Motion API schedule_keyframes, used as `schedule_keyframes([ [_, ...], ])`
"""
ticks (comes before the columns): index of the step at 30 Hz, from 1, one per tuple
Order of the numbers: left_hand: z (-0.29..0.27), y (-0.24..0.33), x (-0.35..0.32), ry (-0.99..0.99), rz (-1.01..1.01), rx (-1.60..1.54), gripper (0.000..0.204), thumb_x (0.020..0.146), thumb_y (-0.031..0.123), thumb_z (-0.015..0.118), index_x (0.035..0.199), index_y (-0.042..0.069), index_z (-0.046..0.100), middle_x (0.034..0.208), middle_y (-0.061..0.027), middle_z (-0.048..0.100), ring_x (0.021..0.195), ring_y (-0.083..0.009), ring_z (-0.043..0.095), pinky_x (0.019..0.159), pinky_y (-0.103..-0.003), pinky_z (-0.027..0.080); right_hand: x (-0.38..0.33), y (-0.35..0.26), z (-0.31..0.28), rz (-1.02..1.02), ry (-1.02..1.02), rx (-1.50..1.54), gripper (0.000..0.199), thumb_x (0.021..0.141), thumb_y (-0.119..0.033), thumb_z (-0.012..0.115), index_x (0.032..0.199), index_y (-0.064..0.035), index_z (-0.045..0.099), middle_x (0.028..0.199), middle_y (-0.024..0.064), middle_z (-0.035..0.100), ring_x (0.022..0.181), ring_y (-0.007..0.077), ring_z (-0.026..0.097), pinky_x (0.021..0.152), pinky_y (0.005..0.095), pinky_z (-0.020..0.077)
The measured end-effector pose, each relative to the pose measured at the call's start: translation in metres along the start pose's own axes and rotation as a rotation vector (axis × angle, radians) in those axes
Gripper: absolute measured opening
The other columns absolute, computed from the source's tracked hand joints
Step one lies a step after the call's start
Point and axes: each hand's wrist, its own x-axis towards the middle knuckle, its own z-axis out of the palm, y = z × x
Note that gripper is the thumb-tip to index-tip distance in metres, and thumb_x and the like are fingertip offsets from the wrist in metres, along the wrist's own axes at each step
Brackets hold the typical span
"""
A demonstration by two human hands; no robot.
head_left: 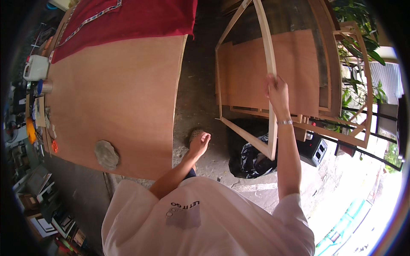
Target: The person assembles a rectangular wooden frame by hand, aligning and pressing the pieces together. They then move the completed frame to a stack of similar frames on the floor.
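My right hand (278,94) is wrapped round one long bar of a pale wooden frame (265,36). The rectangular frame stands on edge to my right, its far end running out of the picture at the top. One corner of it hangs above a black plastic bag (245,155). Near my waist, my left hand (200,144) has its fingers loosely curled in, with nothing seen in them. It is between the wooden frame and a plywood-topped table (115,94), touching neither.
Red cloth (141,21) covers the table's far end; a flat, roundish grey object (106,155) lies near its front edge. Orange-handled scissors (54,146) and a white jug (36,68) line the left side. Plywood sheets (294,72) lean at right, beside a black box (313,149).
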Motion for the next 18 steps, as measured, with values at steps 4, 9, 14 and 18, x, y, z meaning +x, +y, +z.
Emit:
schedule_keyframes([
  [4,0.119,-0.033,-0.042,-0.404,-0.918,-0.641,0.071,0.097,0.069,0.035,0.131,0.008,0.049,0.126,-0.0209,0.062,0.107,-0.0371,0.064,0.082,-0.054,0.054,-0.115,-0.056,-0.063,-0.082,0.081,-0.031,0.032,0.105,-0.026,0.050,0.086,-0.0019,0.059,0.068,-0.0006,0.056,0.055,0.0046,0.049,0.049,0.0222,0.0403],
  [9,0.171,0.069,-0.096,-0.565,-0.982,-1.307,0.082,0.099,0.067,0.017,0.138,-0.001,0.040,0.139,-0.0258,0.050,0.126,-0.0431,0.052,0.101,-0.060,0.044,-0.263,-0.069,-0.148,-0.183,0.188,0.012,0.049,0.106,-0.040,0.044,0.116,0.0052,0.059,0.078,0.0048,0.060,0.062,0.0090,0.053,0.058,0.0245,0.0439],
  [14,0.190,0.091,-0.136,-0.571,-1.056,-1.238,0.067,0.103,0.061,0.020,0.121,0.003,0.049,0.118,-0.0199,0.057,0.107,-0.0374,0.057,0.094,-0.055,0.050,-0.418,-0.065,-0.193,-0.325,0.374,0.064,0.067,0.100,-0.054,0.048,0.118,0.0095,0.057,0.076,0.0066,0.060,0.062,0.0114,0.056,0.057,0.0252,0.0444],
  [18,0.190,0.101,-0.175,-0.678,-0.889,-1.112,0.053,0.103,0.057,0.033,0.113,0.011,0.056,0.113,-0.0104,0.056,0.101,-0.0271,0.054,0.094,-0.045,0.047,-0.544,-0.041,-0.204,-0.450,0.624,0.199,0.073,0.094,-0.058,0.056,0.117,0.0113,0.054,0.073,0.0083,0.060,0.061,0.0145,0.058,0.052,0.0256,0.0454],
])
